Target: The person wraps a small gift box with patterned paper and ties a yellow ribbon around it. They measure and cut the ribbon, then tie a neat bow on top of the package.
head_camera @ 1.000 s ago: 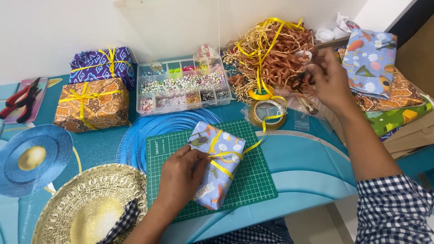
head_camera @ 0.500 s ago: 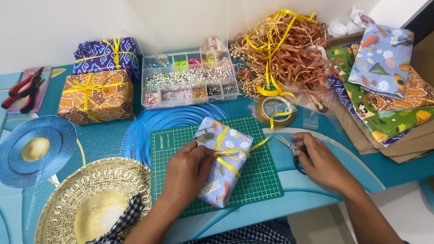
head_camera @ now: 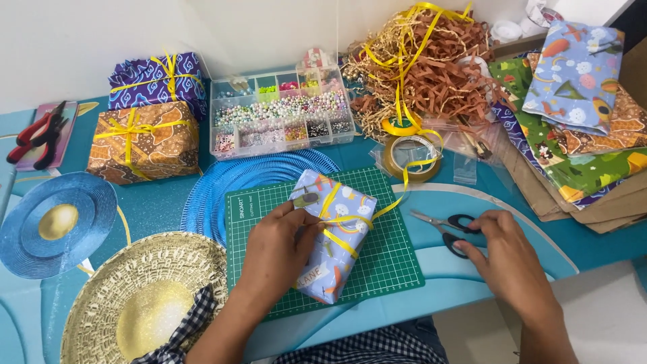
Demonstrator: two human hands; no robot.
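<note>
The left hand point(head_camera: 280, 253) presses the wrapped gift box point(head_camera: 333, 236) on the green cutting mat point(head_camera: 387, 259), fingers pinching its yellow ribbon point(head_camera: 350, 219). The right hand point(head_camera: 509, 259) fingers grasp the black scissors point(head_camera: 448, 229) lying on the surface

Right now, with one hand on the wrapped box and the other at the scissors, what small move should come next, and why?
Probably lift the scissors and bring them to the yellow ribbon. The right hand already has its grip at the black handles, while the left hand pins the ribbon on the wrapped box. The ribbon runs uncut from the box toward the tape roll, so a snip seems due.
</note>
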